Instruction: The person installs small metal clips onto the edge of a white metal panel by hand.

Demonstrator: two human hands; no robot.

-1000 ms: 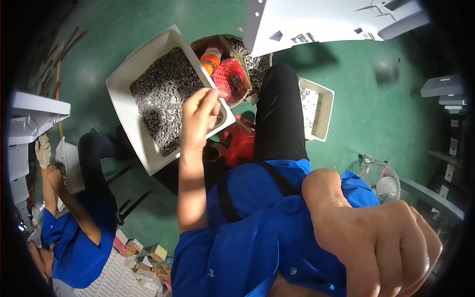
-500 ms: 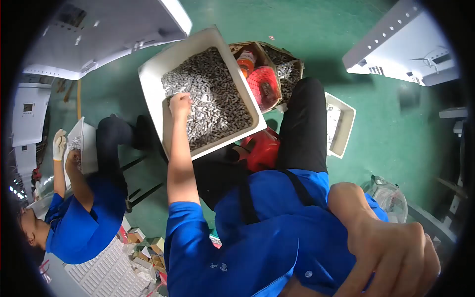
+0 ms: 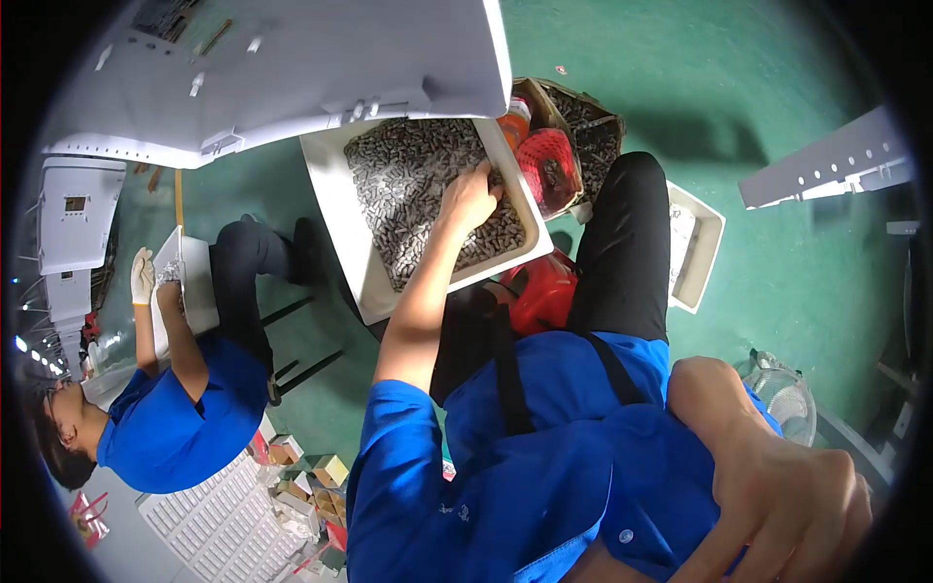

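Observation:
My left hand (image 3: 469, 201) reaches into a white plastic bin (image 3: 335, 185) full of small grey cylindrical metal pieces (image 3: 403, 185). It is at the right part of the heap, fingers bent down among the pieces and drawn together. Whatever lies between its fingertips is hidden. Large and close at the lower right is my right hand (image 3: 792, 500), back and knuckles showing, in front of my blue shirt. Its fingers curl downward, their tips out of sight, so anything they hold cannot be seen.
A grey-white panel (image 3: 292, 68) overhangs the bin's far edge. Beyond my knee are open boxes (image 3: 583, 136) of pieces, a red mesh bag (image 3: 547, 160) and a smaller white bin (image 3: 702, 253). A fan (image 3: 782, 398) stands right. At left, a co-worker (image 3: 185, 418) handles another bin (image 3: 199, 282).
My left hand has moved right across the heap and now reaches down among the pieces. The view has shifted, and the panel now covers the bin's far edge. My right hand keeps its curled pose.

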